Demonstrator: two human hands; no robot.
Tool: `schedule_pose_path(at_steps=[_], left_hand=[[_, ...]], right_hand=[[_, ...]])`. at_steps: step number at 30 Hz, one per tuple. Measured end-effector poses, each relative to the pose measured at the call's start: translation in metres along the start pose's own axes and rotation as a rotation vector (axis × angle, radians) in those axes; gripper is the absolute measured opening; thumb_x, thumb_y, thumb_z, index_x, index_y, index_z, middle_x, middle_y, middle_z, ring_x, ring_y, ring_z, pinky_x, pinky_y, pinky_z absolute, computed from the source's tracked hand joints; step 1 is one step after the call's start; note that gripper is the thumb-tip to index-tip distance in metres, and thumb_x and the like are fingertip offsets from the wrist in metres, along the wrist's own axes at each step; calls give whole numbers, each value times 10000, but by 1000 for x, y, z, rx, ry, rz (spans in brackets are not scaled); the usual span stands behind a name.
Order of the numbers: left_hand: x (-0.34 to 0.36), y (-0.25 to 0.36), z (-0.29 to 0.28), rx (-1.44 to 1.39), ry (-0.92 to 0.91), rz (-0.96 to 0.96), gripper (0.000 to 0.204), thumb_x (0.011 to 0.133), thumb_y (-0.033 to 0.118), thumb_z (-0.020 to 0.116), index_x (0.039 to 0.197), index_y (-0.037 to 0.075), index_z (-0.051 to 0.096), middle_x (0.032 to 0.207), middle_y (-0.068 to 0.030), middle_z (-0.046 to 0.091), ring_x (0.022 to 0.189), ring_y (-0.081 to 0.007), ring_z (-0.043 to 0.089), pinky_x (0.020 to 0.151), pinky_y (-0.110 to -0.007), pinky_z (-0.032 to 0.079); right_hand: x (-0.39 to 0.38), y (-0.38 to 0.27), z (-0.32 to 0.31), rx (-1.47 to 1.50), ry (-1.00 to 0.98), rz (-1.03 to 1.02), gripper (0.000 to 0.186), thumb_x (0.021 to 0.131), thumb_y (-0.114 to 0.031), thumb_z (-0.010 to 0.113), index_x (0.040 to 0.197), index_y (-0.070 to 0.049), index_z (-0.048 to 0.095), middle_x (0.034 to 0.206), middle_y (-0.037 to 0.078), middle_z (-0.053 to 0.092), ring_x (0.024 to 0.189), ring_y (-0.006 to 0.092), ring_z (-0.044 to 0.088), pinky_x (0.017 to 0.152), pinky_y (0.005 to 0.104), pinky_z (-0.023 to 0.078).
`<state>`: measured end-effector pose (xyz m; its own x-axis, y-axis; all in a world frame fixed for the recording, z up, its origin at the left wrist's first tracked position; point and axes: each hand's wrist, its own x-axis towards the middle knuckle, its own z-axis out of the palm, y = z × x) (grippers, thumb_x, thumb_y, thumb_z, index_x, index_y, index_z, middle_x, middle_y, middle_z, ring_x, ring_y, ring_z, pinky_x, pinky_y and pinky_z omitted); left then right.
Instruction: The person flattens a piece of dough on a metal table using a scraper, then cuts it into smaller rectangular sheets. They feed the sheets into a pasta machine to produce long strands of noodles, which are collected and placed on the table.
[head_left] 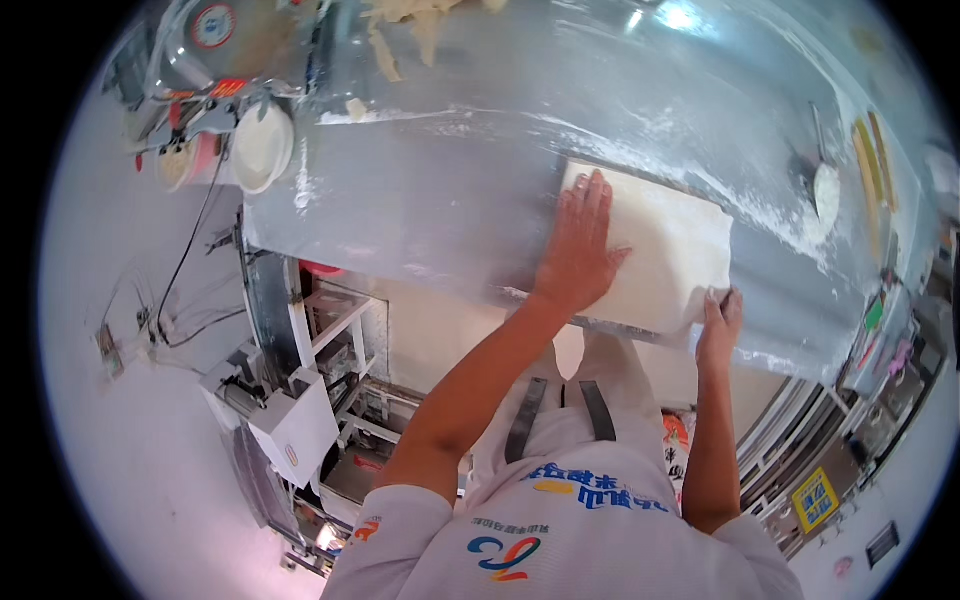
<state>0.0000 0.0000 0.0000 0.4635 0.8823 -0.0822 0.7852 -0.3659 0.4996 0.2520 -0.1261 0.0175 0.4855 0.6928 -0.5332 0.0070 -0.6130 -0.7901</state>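
White sleeves and both forearms reach up from below. Right hand (720, 318) pinches the near right corner of the folded dough slab (668, 258); left hand (580, 250) lies spread flat on its left end. Dough sits at the near edge of the floured steel table (440, 190). Pressing evenly, I judge, would keep the layers square

We record one dough slab (665, 255): pale, rectangular, flat, lying at the near right edge of our floured tabletop (450, 180).
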Motion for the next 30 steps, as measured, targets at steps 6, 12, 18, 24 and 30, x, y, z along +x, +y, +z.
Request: schedule_pose_path(at_steps=[6,12,18,24,30], left_hand=[[11,1,-14,-99,-5,-28,881,976,315,659,1603,-87,188,1699,-258,161,1584,-422,142,1293,-527,116],[25,-25,-25,9,-40,90,874,973,235,658,1611,-86,154,1701,-283,116,1579,-461,117,1291,-540,122],[30,-30,-13,-71,-9,101,902,978,223,653,1618,-88,99,1688,-320,101,1557,-529,108,1273,-566,141],[33,-33,-13,-62,4,123,884,1013,279,623,1620,-87,94,1687,-327,96,1560,-519,114,1261,-581,151],[-22,-17,-27,14,-179,141,855,1011,326,576,1614,-94,140,1693,-323,82,1567,-516,90,1266,-602,99]], right_hand=[[10,-15,35,-601,316,-493,630,842,15,526,1462,38,422,1443,262,477,1348,438,430,1177,505,312],[33,-38,68,-891,163,-685,747,964,-177,604,1589,53,266,1663,287,249,1537,490,222,1265,562,198],[44,-34,68,-903,162,-727,775,988,-250,613,1567,117,250,1638,339,246,1512,522,258,1252,563,233],[43,-29,68,-927,171,-692,760,998,-273,590,1568,110,264,1647,310,255,1531,484,248,1258,549,231],[4,-14,62,-959,171,-594,756,1019,-296,559,1568,122,251,1645,333,230,1536,493,228,1273,545,183]])
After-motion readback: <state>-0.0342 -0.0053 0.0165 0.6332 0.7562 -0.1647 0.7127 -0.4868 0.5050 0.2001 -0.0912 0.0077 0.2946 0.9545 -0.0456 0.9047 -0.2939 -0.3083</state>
